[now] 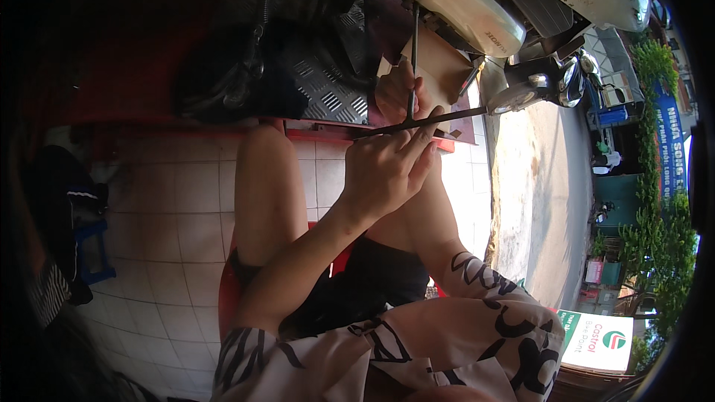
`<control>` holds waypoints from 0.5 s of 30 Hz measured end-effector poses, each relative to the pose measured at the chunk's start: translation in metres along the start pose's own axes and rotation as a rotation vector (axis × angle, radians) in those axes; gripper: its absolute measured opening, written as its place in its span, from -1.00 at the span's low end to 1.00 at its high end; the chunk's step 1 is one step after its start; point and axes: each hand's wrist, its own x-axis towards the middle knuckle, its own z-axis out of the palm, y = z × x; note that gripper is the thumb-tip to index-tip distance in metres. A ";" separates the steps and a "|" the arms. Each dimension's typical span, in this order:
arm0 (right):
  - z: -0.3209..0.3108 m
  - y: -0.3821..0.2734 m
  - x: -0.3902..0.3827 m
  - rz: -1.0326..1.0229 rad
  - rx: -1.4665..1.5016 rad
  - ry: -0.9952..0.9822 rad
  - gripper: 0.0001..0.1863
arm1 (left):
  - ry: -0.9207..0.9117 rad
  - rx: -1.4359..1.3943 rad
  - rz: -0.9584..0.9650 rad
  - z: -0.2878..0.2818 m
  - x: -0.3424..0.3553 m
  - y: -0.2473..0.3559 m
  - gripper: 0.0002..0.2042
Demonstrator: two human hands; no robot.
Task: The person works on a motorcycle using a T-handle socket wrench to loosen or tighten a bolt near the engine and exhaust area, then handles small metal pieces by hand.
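A dark T-handle wrench (415, 45) runs from the underside of a scooter (465, 11) towards me, its crossbar lying nearly level in front of my knees. My left hand (387, 171) is on the crossbar, with the index finger stretched along it. Round the shaft, just beyond the crossbar, are the curled fingers of my right hand (402, 93). The wrench's far tip meets the scooter near its silver cover, where I cannot make out the fastener. Behind my right hand sits an open cardboard box (439, 67).
The scooter stands over a red platform (320, 134) with a metal tread plate (331, 89). I sit on a red stool (227, 283) on white floor tiles (156, 238). A blue stool (93, 253) stands left, beside a person in dark clothing (56, 208). The street (540, 179) lies right.
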 end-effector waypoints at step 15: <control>0.009 -0.001 0.003 -0.002 0.129 0.001 -0.74 | -0.583 0.269 -0.446 -0.012 -0.008 0.029 -0.43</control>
